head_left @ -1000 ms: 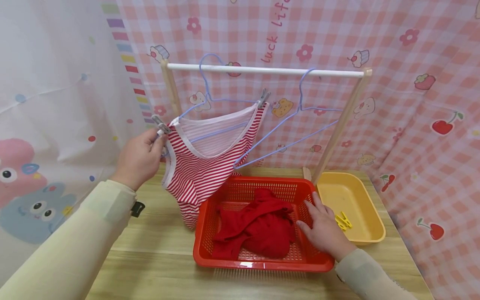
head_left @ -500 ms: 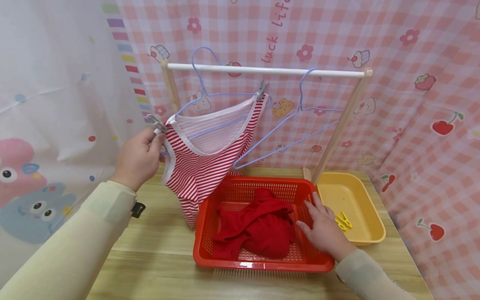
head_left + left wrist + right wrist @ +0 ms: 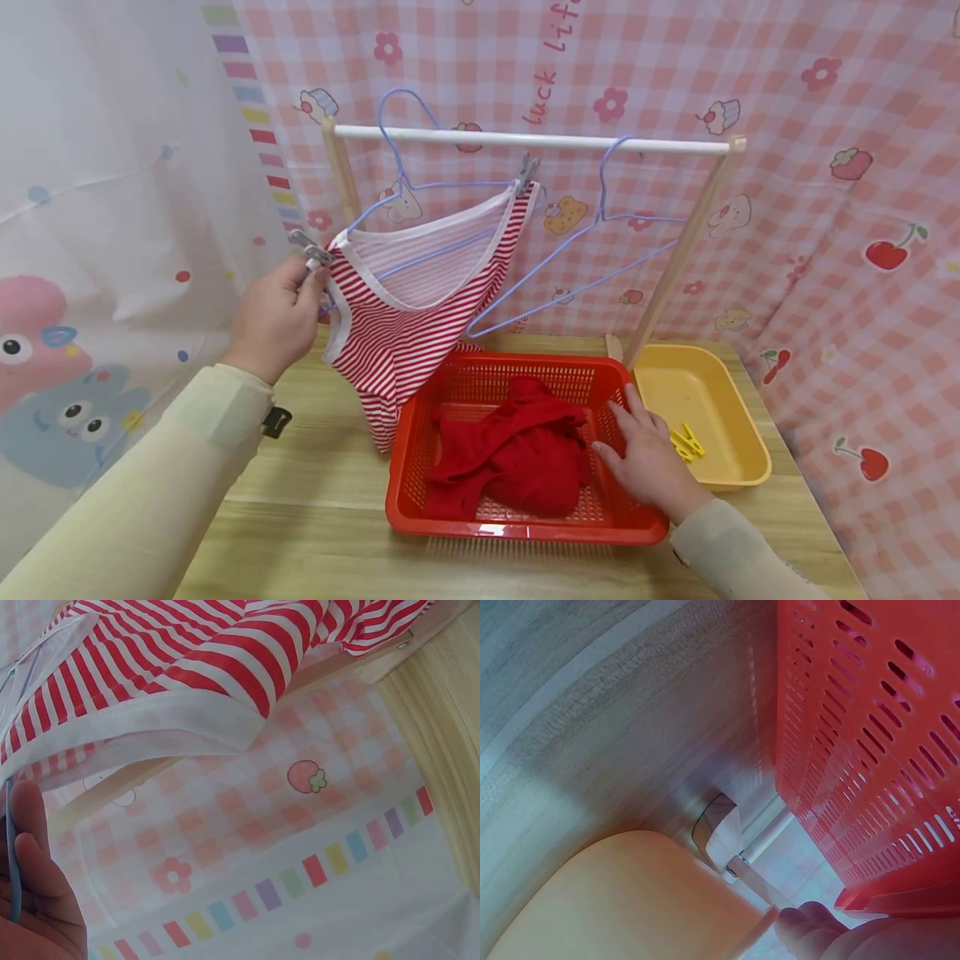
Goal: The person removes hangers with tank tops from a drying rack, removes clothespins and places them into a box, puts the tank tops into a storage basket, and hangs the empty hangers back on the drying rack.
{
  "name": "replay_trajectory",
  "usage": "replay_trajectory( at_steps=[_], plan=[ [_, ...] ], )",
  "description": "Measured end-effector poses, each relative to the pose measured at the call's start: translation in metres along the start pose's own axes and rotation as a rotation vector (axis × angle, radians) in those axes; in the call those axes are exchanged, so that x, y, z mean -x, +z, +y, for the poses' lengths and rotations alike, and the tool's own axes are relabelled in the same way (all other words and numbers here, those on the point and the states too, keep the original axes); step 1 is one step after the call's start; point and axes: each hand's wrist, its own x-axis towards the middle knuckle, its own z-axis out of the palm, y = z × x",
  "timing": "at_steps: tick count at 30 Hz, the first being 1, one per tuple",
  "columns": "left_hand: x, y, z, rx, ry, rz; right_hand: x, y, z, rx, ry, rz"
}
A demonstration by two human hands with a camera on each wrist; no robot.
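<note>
My left hand [image 3: 279, 315] grips the left end of a blue wire hanger [image 3: 393, 185]; in the left wrist view its wire [image 3: 13, 862] runs between the curled fingers. A red-and-white striped tank top [image 3: 420, 342] hangs on this hanger, tilted down toward the left. One grey clothespin [image 3: 527, 175] sits on its right strap, another clothespin [image 3: 311, 248] on the left strap beside my hand. The hanger's hook rises above the white rod [image 3: 570, 142]. With straight fingers, my right hand [image 3: 651, 457] rests on the right rim of a red basket [image 3: 525, 531], which holds a crumpled red garment [image 3: 517, 458].
A second blue hanger [image 3: 602, 192] hangs bare from the rod. The rack's wooden right post [image 3: 678, 258] stands behind the basket. To the right, a yellow tray [image 3: 701, 383] holds yellow clothespins [image 3: 688, 442]. All stands on a wooden table [image 3: 300, 517] before a patterned curtain [image 3: 480, 67].
The striped top's hanger has moved up and to the left, hook and right clothespin rising with it. My left hand has shifted slightly left. My right hand and the basket stay put.
</note>
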Motion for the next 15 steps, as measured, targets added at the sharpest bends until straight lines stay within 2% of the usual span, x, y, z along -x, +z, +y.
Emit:
replay_trajectory(
  at_steps=[7,15],
  plan=[
    [0.0023,0.0012,-0.0016,0.017,0.013,0.016,0.0001,0.0004,0.0006,-0.003,0.001,0.003],
    [0.0050,0.0030,-0.0028,0.045,-0.001,-0.009,-0.0001,0.0012,0.0012,-0.003,0.003,0.002]
  ],
)
